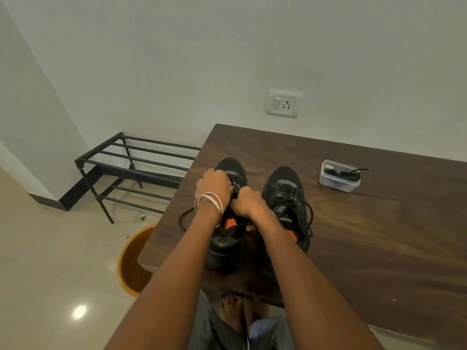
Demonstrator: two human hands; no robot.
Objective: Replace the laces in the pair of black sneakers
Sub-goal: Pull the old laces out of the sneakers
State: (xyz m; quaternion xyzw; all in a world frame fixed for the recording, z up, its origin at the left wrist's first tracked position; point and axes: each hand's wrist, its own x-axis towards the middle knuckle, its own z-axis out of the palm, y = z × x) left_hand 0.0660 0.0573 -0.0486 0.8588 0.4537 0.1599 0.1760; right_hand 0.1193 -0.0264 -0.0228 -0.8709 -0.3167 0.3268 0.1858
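Two black sneakers with orange insoles stand side by side on the dark wooden table (379,236), toes pointing away from me. Over the left sneaker (225,243), my left hand (214,184) and my right hand (243,202) both have curled fingers that grip its black lace near the eyelets. A loose loop of that lace (182,219) trails off to the left on the table. The right sneaker (285,195) is laced with black laces and nothing touches it.
A small clear plastic container (339,176) with black laces stands at the back right of the table. On the floor to the left are a black metal shoe rack (131,168) and an orange bucket (134,261) by the table's corner. My bare feet show under the table's edge.
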